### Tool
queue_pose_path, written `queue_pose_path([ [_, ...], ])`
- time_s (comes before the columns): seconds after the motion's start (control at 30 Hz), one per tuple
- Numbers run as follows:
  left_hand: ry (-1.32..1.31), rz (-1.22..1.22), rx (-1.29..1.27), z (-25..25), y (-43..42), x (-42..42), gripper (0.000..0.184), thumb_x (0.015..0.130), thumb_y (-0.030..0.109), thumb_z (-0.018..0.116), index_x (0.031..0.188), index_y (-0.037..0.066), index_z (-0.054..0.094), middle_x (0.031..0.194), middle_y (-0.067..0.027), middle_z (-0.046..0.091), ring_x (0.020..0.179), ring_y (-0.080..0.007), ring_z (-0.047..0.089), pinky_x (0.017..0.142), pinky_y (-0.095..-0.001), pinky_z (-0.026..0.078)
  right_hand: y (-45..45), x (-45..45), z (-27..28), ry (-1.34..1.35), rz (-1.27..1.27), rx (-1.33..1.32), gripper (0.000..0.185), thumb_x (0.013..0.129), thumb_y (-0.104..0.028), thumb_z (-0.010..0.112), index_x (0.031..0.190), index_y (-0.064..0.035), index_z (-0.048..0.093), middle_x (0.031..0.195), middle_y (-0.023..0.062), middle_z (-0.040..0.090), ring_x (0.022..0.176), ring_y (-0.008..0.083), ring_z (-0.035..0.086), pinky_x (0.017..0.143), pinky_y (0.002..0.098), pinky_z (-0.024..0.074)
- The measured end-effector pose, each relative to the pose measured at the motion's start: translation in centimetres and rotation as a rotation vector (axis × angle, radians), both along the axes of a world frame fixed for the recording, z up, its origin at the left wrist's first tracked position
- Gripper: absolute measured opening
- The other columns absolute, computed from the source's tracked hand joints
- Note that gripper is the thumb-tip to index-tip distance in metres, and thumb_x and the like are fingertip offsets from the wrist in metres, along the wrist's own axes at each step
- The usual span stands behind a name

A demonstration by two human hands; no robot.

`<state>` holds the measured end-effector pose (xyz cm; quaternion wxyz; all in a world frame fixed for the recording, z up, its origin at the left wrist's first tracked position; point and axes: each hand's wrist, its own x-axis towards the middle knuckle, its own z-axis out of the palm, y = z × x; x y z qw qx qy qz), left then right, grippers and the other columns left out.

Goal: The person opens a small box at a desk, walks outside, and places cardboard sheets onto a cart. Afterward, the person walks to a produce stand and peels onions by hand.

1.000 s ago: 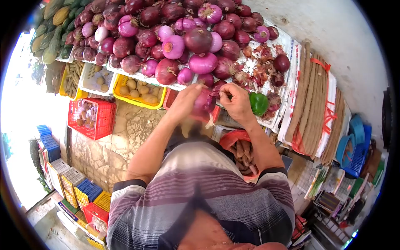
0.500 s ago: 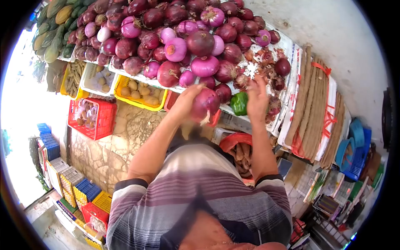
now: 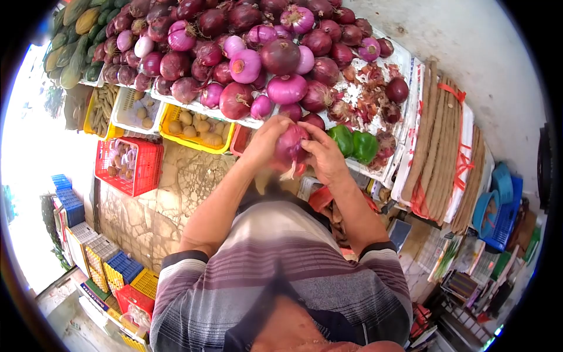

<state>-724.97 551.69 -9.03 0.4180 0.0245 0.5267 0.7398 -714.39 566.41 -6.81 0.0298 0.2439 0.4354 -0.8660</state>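
Note:
Between both hands, in front of my chest, is a red onion with pale roots hanging toward me. My left hand wraps its left side. On its right side, my right hand presses thumb and fingers against the skin. Beyond the hands, a big heap of red onions covers a white tray. Two green peppers lie right of my right hand at the tray's near edge. Loose papery skins are scattered on the tray's right part.
Below the tray's edge stand a yellow basket of potatoes and a red basket. A red bag of brown roots is partly behind my right forearm. Long brown roots tied with red lie right, near blue baskets.
My right hand went out over the skins at the tray's right side, then came back onto the onion. My left hand has kept hold of it throughout.

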Motion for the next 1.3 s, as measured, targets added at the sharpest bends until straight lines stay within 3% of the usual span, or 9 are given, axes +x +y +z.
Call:
queue_pose_path([
  [0.27, 0.245, -0.079, -0.090, -0.1, -0.6, -0.2, 0.022, 0.101, 0.022, 0.049, 0.106, 0.004, 0.062, 0.098, -0.0020, 0.059, 0.095, -0.0108, 0.053, 0.086, -0.0261, 0.043, -0.2, 0.0, -0.6, 0.032, -0.011, -0.057, 0.039, 0.093, -0.004, 0.060, 0.131, -0.0018, 0.053, 0.113, 0.0090, 0.064, 0.092, 0.0186, 0.068, 0.076, 0.0321, 0.0588],
  [0.33, 0.255, -0.094, -0.131, 1.5, -0.7, -0.2, 0.022, 0.101, 0.023, 0.049, 0.106, 0.005, 0.062, 0.096, -0.0014, 0.059, 0.094, -0.0102, 0.052, 0.085, -0.0255, 0.043, -0.4, -0.1, -0.6, 0.056, -0.033, -0.060, 0.036, 0.093, -0.005, 0.060, 0.129, -0.0022, 0.055, 0.111, 0.0083, 0.064, 0.090, 0.0178, 0.068, 0.075, 0.0313, 0.0585],
  [0.53, 0.442, -0.120, -0.160, 0.3, -0.8, -0.5, 0.023, 0.101, 0.024, 0.051, 0.107, 0.005, 0.062, 0.097, -0.0017, 0.060, 0.095, -0.0105, 0.053, 0.086, -0.0254, 0.043, -0.9, -0.5, -1.5, 0.043, -0.073, -0.057, 0.033, 0.094, -0.004, 0.059, 0.126, -0.0015, 0.057, 0.111, 0.0074, 0.064, 0.092, 0.0167, 0.066, 0.077, 0.0308, 0.0579],
  [0.83, 0.130, -0.063, -0.034, -1.5, -1.2, -0.5, 0.025, 0.101, 0.024, 0.051, 0.112, 0.004, 0.062, 0.102, -0.0049, 0.061, 0.095, -0.0131, 0.057, 0.084, -0.0277, 0.048, -0.4, -0.3, 0.3, 0.077, 0.089, -0.046, 0.044, 0.091, -0.004, 0.061, 0.135, -0.0031, 0.053, 0.120, 0.0093, 0.063, 0.101, 0.0181, 0.065, 0.087, 0.0324, 0.0560],
  [1.13, 0.219, -0.157, -0.096, -1.1, -1.7, -1.3, 0.025, 0.101, 0.026, 0.052, 0.112, 0.005, 0.059, 0.100, -0.0038, 0.059, 0.093, -0.0116, 0.056, 0.081, -0.0275, 0.048, -1.3, -0.8, 0.2, 0.080, 0.039, -0.133, 0.039, 0.091, -0.005, 0.063, 0.128, -0.0035, 0.055, 0.116, 0.0083, 0.062, 0.099, 0.0205, 0.066, 0.086, 0.0364, 0.0572],
  [1.23, 0.392, -0.184, -0.211, -0.5, -1.7, -1.0, 0.024, 0.102, 0.027, 0.052, 0.112, 0.006, 0.059, 0.098, -0.0030, 0.058, 0.092, -0.0109, 0.056, 0.080, -0.0269, 0.048, -1.7, -1.0, -1.0, 0.033, -0.011, -0.097, 0.035, 0.092, -0.006, 0.064, 0.126, -0.0040, 0.056, 0.115, 0.0079, 0.063, 0.097, 0.0203, 0.066, 0.084, 0.0367, 0.0579],
  [1.3, 0.268, -0.149, -0.138, -0.8, -1.8, -1.1, 0.024, 0.102, 0.027, 0.052, 0.111, 0.006, 0.058, 0.099, -0.0031, 0.058, 0.093, -0.0111, 0.056, 0.081, -0.0269, 0.048, -1.9, -1.3, -1.6, 0.025, -0.034, -0.063, 0.032, 0.093, -0.008, 0.064, 0.124, -0.0042, 0.058, 0.112, 0.0074, 0.064, 0.094, 0.0187, 0.066, 0.082, 0.0353, 0.0578],
])
